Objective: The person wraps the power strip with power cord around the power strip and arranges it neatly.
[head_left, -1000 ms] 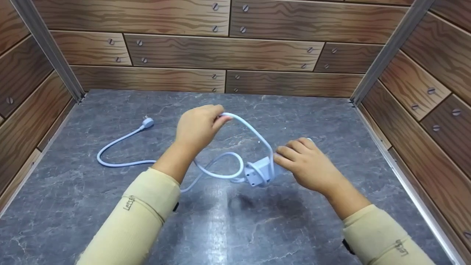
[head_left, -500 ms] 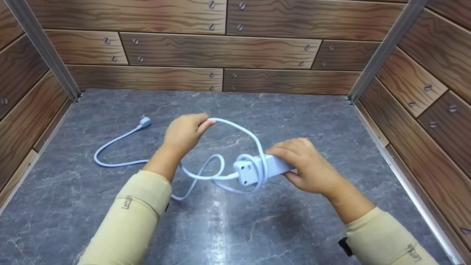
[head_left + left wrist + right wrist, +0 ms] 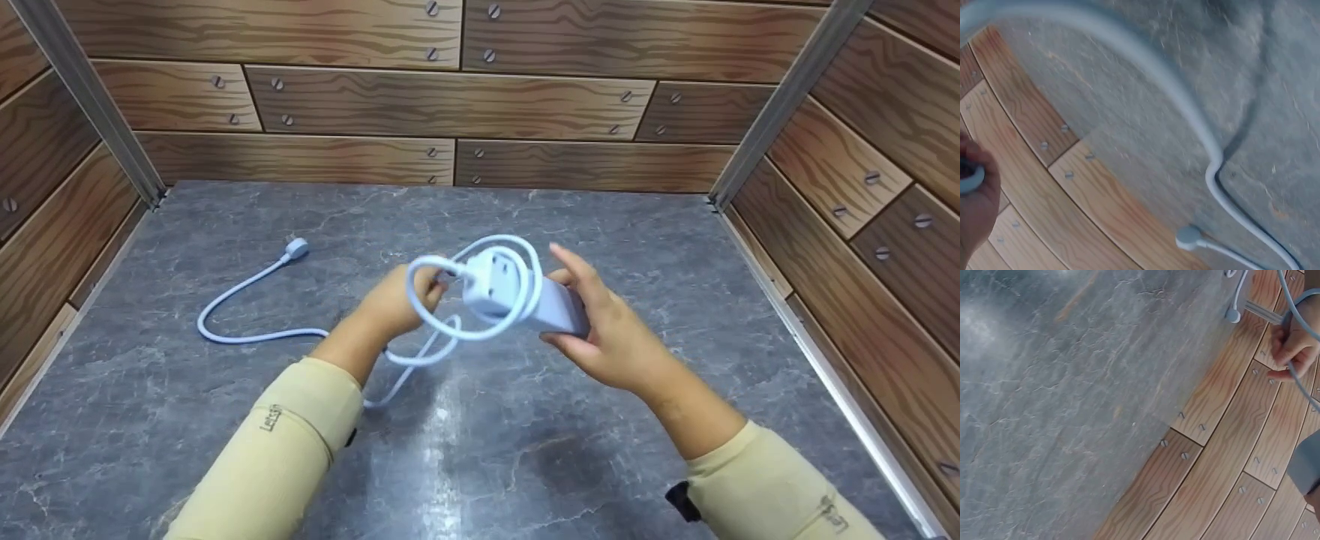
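A pale blue power strip (image 3: 561, 306) is held up at a tilt above the table, its socketed end facing left. My right hand (image 3: 616, 330) grips its far end between thumb and fingers, with the index finger raised. Left of it, my left hand (image 3: 394, 306) pinches the cord (image 3: 255, 337), partly hidden behind a loop. Loops of cord circle the strip's socketed end. In the right wrist view the left hand (image 3: 1296, 346) shows with curled fingers at the cord, and part of the strip (image 3: 1306, 464) shows at the right edge.
The cord's plug (image 3: 297, 248) lies on the grey marbled table (image 3: 645, 465) at the back left. Wood-patterned panels (image 3: 360, 101) enclose the back and sides, with metal posts (image 3: 772, 105) at the corners.
The right hand has lifted and turned the strip, swinging its socketed end up. My left hand has moved right and down, close to the strip, and the cord loops bunch nearer it.
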Tool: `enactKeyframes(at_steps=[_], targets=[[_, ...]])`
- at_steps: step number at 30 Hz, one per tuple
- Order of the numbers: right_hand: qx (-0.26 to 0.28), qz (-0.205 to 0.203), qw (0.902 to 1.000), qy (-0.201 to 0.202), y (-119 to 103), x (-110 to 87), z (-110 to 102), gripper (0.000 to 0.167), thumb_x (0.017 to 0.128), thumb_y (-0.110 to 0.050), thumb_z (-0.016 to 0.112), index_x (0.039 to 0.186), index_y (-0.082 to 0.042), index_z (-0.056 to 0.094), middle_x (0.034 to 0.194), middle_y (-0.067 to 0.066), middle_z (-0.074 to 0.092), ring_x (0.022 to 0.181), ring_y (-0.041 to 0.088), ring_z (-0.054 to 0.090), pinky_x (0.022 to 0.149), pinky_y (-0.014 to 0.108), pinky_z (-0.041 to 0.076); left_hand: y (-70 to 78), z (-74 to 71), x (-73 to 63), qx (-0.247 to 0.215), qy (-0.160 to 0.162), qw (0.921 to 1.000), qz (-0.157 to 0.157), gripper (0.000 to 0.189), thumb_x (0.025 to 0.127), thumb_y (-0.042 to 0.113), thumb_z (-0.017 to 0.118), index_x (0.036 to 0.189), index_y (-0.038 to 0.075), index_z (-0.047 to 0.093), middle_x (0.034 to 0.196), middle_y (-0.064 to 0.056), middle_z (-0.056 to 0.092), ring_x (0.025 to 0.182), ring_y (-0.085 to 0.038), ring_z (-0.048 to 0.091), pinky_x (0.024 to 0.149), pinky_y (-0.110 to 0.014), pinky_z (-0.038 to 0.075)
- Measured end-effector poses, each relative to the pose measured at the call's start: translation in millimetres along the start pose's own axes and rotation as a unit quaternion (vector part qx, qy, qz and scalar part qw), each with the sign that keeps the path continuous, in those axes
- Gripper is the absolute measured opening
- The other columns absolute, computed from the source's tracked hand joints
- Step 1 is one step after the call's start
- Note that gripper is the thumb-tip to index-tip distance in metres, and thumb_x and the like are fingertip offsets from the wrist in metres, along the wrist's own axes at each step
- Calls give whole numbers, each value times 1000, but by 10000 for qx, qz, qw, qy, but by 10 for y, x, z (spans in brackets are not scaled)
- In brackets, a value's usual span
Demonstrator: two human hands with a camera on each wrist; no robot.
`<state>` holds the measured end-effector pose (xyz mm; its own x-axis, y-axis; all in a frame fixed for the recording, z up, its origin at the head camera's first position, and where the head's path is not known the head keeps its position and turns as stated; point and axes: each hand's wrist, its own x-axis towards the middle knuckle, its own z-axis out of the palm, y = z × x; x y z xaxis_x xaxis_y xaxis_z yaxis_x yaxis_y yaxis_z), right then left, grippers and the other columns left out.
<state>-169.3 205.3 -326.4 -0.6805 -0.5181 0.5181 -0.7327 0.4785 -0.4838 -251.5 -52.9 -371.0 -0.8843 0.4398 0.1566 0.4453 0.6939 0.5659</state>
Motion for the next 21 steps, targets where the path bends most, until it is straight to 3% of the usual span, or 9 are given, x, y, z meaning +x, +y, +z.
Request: enactKeyframes(at_steps=[3,5,7,11,14,16,18,19,21], targets=[[-239,269,9993,115,-35,33,3,93,74,-1,73,145,-16,15,114,5,54,94,18,53,79,38,46,31,50,-5,-1049,-499,9926,-353,28,93,12,49,121,10,51,97,-9,61,84,-24,58,75,-36,47],[-484,473,9975,215,-53,52,3,93,74,-5,74,145,-21,16,114,7,54,95,20,53,80,40,46,42,78,-11,-2071,-682,9731,-750,32,95,15,47,127,12,47,102,-11,58,87,-26,60,75,-36,49],[-678,703,9947,322,-64,65,0,92,75,-8,74,145,-26,18,120,11,52,98,24,53,82,43,45,50,108,-30,-3171,-752,9359,-1338,35,97,22,43,131,14,43,102,-13,56,82,-26,61,71,-36,52],[-902,1124,9880,561,-59,92,-15,88,76,-9,73,144,-29,21,129,16,47,103,32,52,82,51,45,35,166,-123,-4990,-682,8356,-2192,46,98,40,32,136,14,36,106,-23,55,73,-28,65,70,-40,54],[-1002,1369,9824,785,-15,113,-36,85,75,-8,73,143,-26,25,127,18,47,104,34,51,82,52,44,28,192,-217,-5480,-744,8003,-2317,55,97,51,21,135,14,37,105,-27,59,67,-27,65,67,-39,54],[-1013,1502,9790,931,24,120,-56,84,74,-7,73,142,-23,27,127,18,47,105,33,50,83,52,43,35,204,-267,-5544,-796,7976,-2241,59,96,53,16,134,14,38,100,-26,62,64,-25,63,63,-35,53],[-1021,1597,9762,1055,66,116,-76,83,74,-6,73,142,-21,28,126,19,48,106,33,49,85,52,41,52,215,-302,-5417,-768,8097,-2121,57,97,50,16,132,11,38,91,-22,65,58,-22,60,59,-30,50],[-1026,1636,9750,1100,83,113,-86,83,74,-5,73,142,-20,28,126,20,47,107,33,48,86,52,40,62,220,-313,-5180,-760,8275,-2030,54,98,46,17,129,9,41,86,-20,66,55,-20,57,56,-28,48],[-1049,1707,9729,1152,114,102,-106,81,75,-6,72,142,-19,28,124,20,48,106,33,48,86,52,40,89,226,-331,-4266,-684,8841,-1781,45,98,38,27,118,6,50,77,-12,67,52,-16,52,54,-25,44]])
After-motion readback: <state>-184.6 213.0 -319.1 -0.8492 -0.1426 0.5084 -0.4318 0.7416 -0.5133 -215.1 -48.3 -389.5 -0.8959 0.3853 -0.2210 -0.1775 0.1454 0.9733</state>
